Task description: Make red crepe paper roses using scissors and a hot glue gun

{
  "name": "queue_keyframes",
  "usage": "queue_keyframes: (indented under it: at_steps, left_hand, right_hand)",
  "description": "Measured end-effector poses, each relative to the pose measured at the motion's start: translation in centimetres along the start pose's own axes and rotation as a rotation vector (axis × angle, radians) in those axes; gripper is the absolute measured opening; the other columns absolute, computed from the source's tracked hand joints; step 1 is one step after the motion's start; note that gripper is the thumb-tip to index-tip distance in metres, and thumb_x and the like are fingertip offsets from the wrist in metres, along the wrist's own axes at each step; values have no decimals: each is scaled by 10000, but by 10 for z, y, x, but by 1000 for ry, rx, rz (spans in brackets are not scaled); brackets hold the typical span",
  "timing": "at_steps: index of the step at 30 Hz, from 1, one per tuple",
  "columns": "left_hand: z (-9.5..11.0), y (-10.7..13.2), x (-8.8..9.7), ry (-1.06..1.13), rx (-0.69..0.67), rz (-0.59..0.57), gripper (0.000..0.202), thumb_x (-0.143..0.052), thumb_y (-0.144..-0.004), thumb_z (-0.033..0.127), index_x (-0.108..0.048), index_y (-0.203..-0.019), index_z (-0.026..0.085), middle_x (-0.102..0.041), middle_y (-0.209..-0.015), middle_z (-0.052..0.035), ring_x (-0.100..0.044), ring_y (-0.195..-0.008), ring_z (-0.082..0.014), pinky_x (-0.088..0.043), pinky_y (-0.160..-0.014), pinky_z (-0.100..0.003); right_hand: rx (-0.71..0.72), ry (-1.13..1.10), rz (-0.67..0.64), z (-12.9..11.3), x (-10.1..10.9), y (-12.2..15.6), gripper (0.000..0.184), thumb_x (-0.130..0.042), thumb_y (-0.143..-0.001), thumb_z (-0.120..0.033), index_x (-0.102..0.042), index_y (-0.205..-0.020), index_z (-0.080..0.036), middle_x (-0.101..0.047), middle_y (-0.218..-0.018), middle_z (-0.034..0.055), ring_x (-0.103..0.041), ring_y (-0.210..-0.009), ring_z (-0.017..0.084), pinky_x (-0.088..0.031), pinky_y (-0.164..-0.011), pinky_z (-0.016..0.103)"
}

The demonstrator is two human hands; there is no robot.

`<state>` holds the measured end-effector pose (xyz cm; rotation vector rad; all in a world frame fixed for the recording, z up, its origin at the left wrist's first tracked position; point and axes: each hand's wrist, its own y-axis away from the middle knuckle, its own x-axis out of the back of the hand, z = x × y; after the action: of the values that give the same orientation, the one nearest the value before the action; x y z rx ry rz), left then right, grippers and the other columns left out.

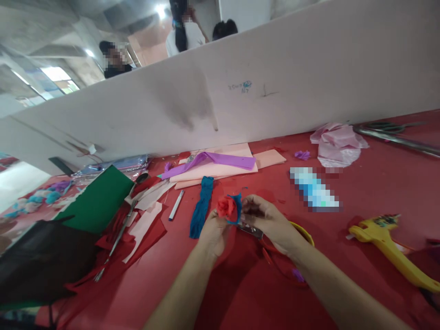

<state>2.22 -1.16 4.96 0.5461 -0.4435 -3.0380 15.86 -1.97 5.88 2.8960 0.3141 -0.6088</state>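
My left hand [212,234] is closed around a small red crepe-paper flower [225,206] held just above the red table. A thin blue paper strip [237,207] curls round the flower's right side. My right hand [266,219] pinches that blue strip next to the flower. Under my right wrist lie a yellow ring [307,233] and a small metal clip-like piece [250,230]. A folded blue crepe strip [202,206] lies on the table just left of my left hand.
A white partition [240,91] walls off the far side, with people behind it. Peach sheets and a purple strip [213,161], green card [98,199], black sheet [41,261], scissors [118,233], red scraps, pink tissue [337,144] and a yellow glue gun [392,250] surround my hands.
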Motion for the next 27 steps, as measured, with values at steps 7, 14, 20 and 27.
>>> queue_keyframes:
  at_steps: [7, 14, 20, 27]
  left_hand:
    - [-12, -9, 7, -124, -285, 31, 156, -679, -671, 226, -615, -796, 158, -665, -805, -14, -601, -800, -142, -449, -772, -255]
    - [-9, -3, 6, -439, -455, 91, 230, -527, -763, 158, -617, -975, 159, -672, -1004, -60, -602, -921, -172, -450, -824, -266]
    - [-6, 0, 4, -638, -542, 153, 216, -475, -758, 102, -597, -925, 166, -673, -907, -50, -600, -883, -173, -438, -840, -279]
    - [-13, 0, 11, -855, -574, 198, 166, -478, -820, 165, -594, -938, 177, -658, -897, -58, -573, -831, -182, -412, -782, -288]
  right_hand:
    - [220, 225, 132, -9, -1, 9, 110, -670, -721, -271, -627, -813, -230, -580, -762, -15, -529, -712, 135, -420, -654, 254]
    - [183, 402, 100, 0, -9, 10, 147, -641, -770, -340, -654, -821, -202, -576, -682, -4, -492, -619, 133, -378, -581, 264]
    - [86, 254, 178, 6, -10, 7, 171, -701, -707, -354, -676, -751, -191, -552, -623, -22, -442, -551, 103, -341, -521, 245]
    - [-62, 63, 212, 3, -9, 6, 208, -733, -643, -363, -675, -642, -163, -487, -481, -43, -347, -441, 64, -229, -436, 233]
